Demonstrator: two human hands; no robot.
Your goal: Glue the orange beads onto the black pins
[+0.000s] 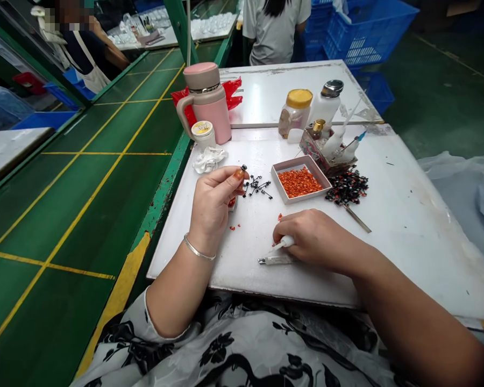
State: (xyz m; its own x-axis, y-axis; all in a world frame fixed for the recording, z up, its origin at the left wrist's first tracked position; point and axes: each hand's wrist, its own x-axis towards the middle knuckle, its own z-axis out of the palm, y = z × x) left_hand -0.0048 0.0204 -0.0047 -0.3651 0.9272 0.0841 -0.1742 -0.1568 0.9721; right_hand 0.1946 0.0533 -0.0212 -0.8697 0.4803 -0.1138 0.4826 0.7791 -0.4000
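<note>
Between the thumb and fingertips of my left hand (215,196) is a small black piece (244,168), raised over the table. My right hand (312,236) rests low over the tabletop with its fingers curled. A white narrow-nozzled squeeze bottle (287,242) sticks out from under those fingers; its body is hidden in the hand. Just below it lies a white pen-like tool (277,260) with a metal tip. Several black stemmed pieces (257,186) are scattered beside my left hand. A shallow box (289,199) holds many small orange-red pieces (299,183).
A pile of black-and-red pieces (349,187) lies by a metal stick (358,219). Behind stand a holder with bottles (314,148), a yellow-lidded jar (296,113) and a pink mug (212,107). A green conveyor (89,199) runs along the left. Two people are farther back.
</note>
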